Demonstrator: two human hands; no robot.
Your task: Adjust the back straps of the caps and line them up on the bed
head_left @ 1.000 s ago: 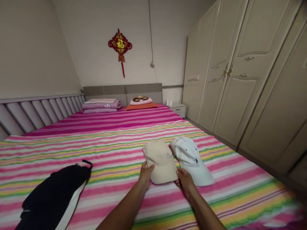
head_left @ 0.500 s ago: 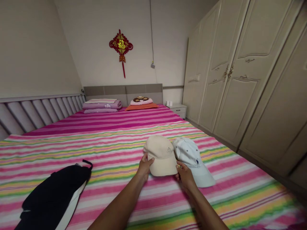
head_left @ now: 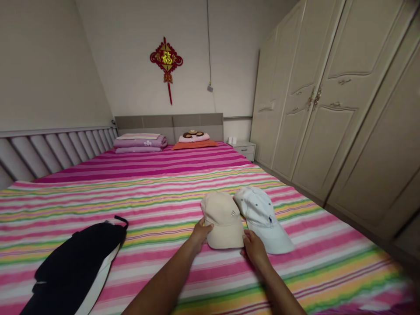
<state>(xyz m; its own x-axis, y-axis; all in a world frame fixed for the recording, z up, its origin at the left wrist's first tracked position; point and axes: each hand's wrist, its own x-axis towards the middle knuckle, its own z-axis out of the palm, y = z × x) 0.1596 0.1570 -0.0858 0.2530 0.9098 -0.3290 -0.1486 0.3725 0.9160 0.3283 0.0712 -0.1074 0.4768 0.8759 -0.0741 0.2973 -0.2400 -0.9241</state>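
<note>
A beige baseball cap [head_left: 219, 210] with a small stripe logo is in front of me, its brim toward me. My left hand [head_left: 201, 232] pinches the left edge of the brim, thumb on top. At the brim's right corner, my right hand [head_left: 253, 247] grips with its fingers closed. A pale blue baseball cap [head_left: 259, 210] with a dark emblem lies against the beige one on the right. Farther left rests a black cap [head_left: 78, 258] with a white under-brim, its strap sticking up. All lie on the striped bedsheet [head_left: 157, 210].
Folded purple bedding [head_left: 141, 143] and a pink pillow [head_left: 195, 138] on an orange cloth [head_left: 183, 145] sit by the headboard [head_left: 197, 120]. A radiator [head_left: 59, 151] runs along the left. To the right stand a nightstand [head_left: 244, 148] and a tall wardrobe [head_left: 315, 109].
The beige cap has come slightly down toward me and to the right, with both hands still on its brim. The blue and black caps stay where they lay.
</note>
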